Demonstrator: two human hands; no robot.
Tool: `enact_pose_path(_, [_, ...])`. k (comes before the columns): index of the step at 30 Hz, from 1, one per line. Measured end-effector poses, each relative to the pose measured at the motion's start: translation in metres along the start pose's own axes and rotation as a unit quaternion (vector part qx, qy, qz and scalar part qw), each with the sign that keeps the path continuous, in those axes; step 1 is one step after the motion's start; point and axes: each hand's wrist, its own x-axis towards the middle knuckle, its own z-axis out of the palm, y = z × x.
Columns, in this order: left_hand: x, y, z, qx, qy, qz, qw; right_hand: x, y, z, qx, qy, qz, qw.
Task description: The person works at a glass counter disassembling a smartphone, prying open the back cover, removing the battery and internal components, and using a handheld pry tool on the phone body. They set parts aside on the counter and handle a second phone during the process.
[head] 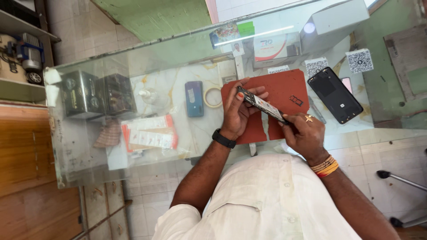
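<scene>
A: What's each hand doing rn?

B: Left hand [237,111], black watch on the wrist, fingers curled and pinching the upper-left end of the opened phone [261,105]. Right hand [304,133], ring on a finger, fingers pressed together on the lower-right end. Could be gripping a small tool there, can't tell.

A: Where's the phone exactly?

B: Held up off the counter [178,89], over the red mat [284,86], not resting on it. Back cover [335,94] lies sep. on the right edge of the mat, apart from the phone. A small dark frame-like part, prob. a card tray [296,100], sits on the mat between them.

A: Orientation?

B: Long axis runs diag., upper left to lower right. Open side w/ the internals faces up toward the camera, tilted a bit. Which end is the top of the phone, can't say.

A: How to do this bit well?

B: My read: keep the left hand gripping by the edges only, no pressure on the exposed board. Right hand works in small moves at its end. Better to lower it close to the mat so any loose bit lands on red, not on the glass. Tape roll [213,97] and blue phone [194,98] are to the left, out of the way.
</scene>
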Motion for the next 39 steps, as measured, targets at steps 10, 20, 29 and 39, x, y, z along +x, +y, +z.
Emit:
enact_pose_path(10, [0.0022, -0.003, -0.0022, 0.012, 0.009, -0.001, 1.0, -0.0036, 0.0111, 0.0107, 0.031, 0.005, 0.049, 0.998])
enact_pose_path(20, [0.0011, -0.0048, -0.0042, 0.016, 0.015, 0.005, 1.0, -0.0048, 0.008, 0.0114, 0.024, 0.007, 0.055, 0.998])
enact_pose_path(29, [0.0011, -0.0072, -0.0054, 0.017, 0.022, 0.002, 1.0, -0.005, 0.0076, 0.0111, 0.026, 0.008, 0.059, 0.998])
enact_pose_path(39, [0.0019, -0.0073, -0.0055, 0.027, 0.022, 0.006, 0.999, -0.0058, 0.0096, 0.0112, 0.03, 0.008, 0.062, 0.998])
